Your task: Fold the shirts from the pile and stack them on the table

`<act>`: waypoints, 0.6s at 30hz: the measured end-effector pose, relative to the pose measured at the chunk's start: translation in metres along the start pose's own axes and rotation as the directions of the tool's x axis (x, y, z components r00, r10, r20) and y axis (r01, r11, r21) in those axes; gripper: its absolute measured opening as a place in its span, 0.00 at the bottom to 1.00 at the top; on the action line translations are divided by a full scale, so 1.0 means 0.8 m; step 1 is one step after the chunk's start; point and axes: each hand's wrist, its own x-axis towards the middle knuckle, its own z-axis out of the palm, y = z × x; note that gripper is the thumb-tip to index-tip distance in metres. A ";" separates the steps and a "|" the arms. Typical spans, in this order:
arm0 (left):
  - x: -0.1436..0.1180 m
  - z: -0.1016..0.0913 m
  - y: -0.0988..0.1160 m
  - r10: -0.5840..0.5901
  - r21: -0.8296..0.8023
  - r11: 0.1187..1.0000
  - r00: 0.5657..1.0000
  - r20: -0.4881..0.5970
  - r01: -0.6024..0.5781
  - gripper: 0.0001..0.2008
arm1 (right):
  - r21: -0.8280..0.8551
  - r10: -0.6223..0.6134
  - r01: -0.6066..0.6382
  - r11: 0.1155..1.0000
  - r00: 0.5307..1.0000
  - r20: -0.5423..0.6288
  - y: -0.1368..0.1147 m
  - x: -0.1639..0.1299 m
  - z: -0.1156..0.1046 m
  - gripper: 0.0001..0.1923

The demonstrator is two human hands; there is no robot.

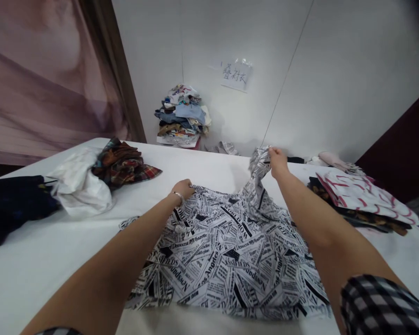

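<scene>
A black-and-white newspaper-print shirt [226, 253] lies spread on the white table [49, 260] in front of me. My left hand [183, 188] pinches the shirt's far left edge against the table; a thin bracelet sits on that wrist. My right hand [277, 163] grips a bunched part of the same shirt at its far right and lifts it off the table, so the fabric rises in a peak there.
A plaid cloth [125, 165], a crumpled white garment [78, 184] and a dark garment [14, 204] lie at the left. Folded clothes with a white-and-red one [363, 195] on top sit at the right. A pile of clothes [183, 116] and a paper label [234, 75] stand at the wall.
</scene>
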 end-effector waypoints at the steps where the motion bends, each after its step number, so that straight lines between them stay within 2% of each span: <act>1: 0.000 -0.003 -0.004 -0.015 -0.017 1.000 1.000 -0.019 0.015 0.12 | 0.174 0.028 -0.016 0.985 0.997 -0.065 -0.004 0.009 -0.005 0.14; 2: 0.000 -0.006 -0.007 -0.027 -0.031 0.999 0.999 -0.035 0.026 0.11 | 0.365 0.064 -0.019 0.931 0.992 -0.112 -0.009 0.015 -0.011 0.13; 4: -0.002 -0.011 -0.012 -0.039 -0.054 0.998 0.997 -0.063 0.036 0.10 | 0.663 0.115 0.008 0.748 0.983 -0.143 -0.016 0.021 -0.023 0.11; 5: -0.003 -0.013 -0.014 -0.040 -0.062 0.997 0.996 -0.074 0.036 0.10 | 0.735 0.115 0.026 0.678 0.983 -0.140 -0.020 0.021 -0.029 0.11; 7: -0.008 -0.017 -0.015 -0.034 -0.072 0.997 0.995 -0.091 0.027 0.09 | 0.802 0.098 0.048 0.596 0.986 -0.133 -0.029 0.017 -0.044 0.10; 10: -0.017 -0.023 -0.012 -0.004 -0.073 0.997 0.994 -0.111 -0.005 0.11 | 0.826 0.077 0.056 0.560 0.990 -0.119 -0.046 0.003 -0.071 0.09; 13: -0.033 -0.037 -0.007 0.056 -0.057 0.996 0.990 -0.131 -0.064 0.15 | 0.829 0.034 0.096 0.551 0.990 -0.138 -0.065 -0.027 -0.104 0.07; 16: -0.063 -0.057 -0.002 0.165 -0.018 0.985 0.975 -0.147 -0.169 0.14 | 0.815 -0.077 0.192 0.547 0.981 -0.179 -0.078 -0.080 -0.146 0.06; 18: -0.093 -0.068 -0.001 0.287 0.052 0.958 0.943 -0.167 -0.283 0.13 | 0.790 -0.157 0.279 0.546 0.960 -0.230 -0.078 -0.131 -0.177 0.06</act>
